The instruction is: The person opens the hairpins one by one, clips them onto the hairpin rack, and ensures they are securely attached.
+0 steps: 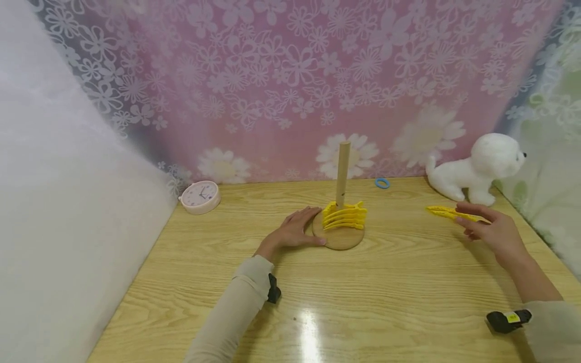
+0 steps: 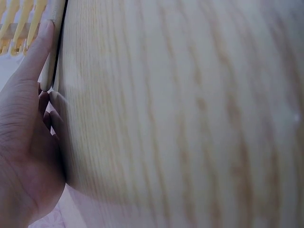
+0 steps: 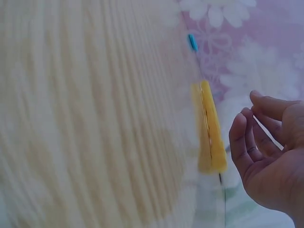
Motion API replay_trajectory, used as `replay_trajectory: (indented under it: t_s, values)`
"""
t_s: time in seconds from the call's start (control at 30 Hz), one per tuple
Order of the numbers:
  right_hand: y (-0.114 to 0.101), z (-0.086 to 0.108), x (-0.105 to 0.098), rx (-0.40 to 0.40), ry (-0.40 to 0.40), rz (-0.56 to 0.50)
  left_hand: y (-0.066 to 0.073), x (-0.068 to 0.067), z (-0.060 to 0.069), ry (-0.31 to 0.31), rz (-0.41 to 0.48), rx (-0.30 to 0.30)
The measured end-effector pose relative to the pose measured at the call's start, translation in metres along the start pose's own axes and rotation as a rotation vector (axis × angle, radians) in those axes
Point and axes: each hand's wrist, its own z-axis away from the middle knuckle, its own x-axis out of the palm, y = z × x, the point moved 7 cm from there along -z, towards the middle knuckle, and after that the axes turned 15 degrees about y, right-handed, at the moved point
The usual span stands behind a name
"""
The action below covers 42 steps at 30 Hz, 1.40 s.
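Observation:
My left hand (image 1: 297,229) holds the left edge of a round wooden base (image 1: 342,241), its thumb on the near side. The left wrist view shows the thumb over the rim. From the base rises an upright wooden post (image 1: 343,174). Several curved yellow pieces (image 1: 345,218) are stacked low around it. My right hand (image 1: 492,229) hovers at the right with loosely bent fingers and nothing in them. Near it a flat, elongated yellow piece (image 1: 442,212) lies on the table; in the right wrist view, a gap separates that yellow piece (image 3: 210,128) from the fingers.
Against the flowered cloth at the back lies a blue ring (image 1: 382,183). A white plush dog (image 1: 481,169) sits at the back right, behind my right hand. At the back left a pink round clock (image 1: 200,196) rests on the wood-grain table (image 1: 386,292).

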Motion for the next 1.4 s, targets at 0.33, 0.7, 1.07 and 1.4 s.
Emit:
replay_trajectory:
  t_s: [0.33, 0.7, 1.07, 1.4]
  values:
    - [0.028, -0.01, -0.033, 0.12, 0.023, 0.021, -0.003, -0.001, -0.001, 0.004, -0.01, -0.007]
    - [0.049, -0.02, -0.043, 0.096, 0.036, 0.308, -0.001, -0.001, 0.0, -0.009, 0.006, -0.016]
    - [0.037, -0.015, -0.04, -0.019, 0.005, 0.443, 0.001, -0.002, 0.003, -0.009, 0.009, -0.017]
    - [0.024, -0.008, -0.037, 0.002, -0.018, 0.326, 0.001, -0.001, 0.002, -0.016, 0.014, -0.013]
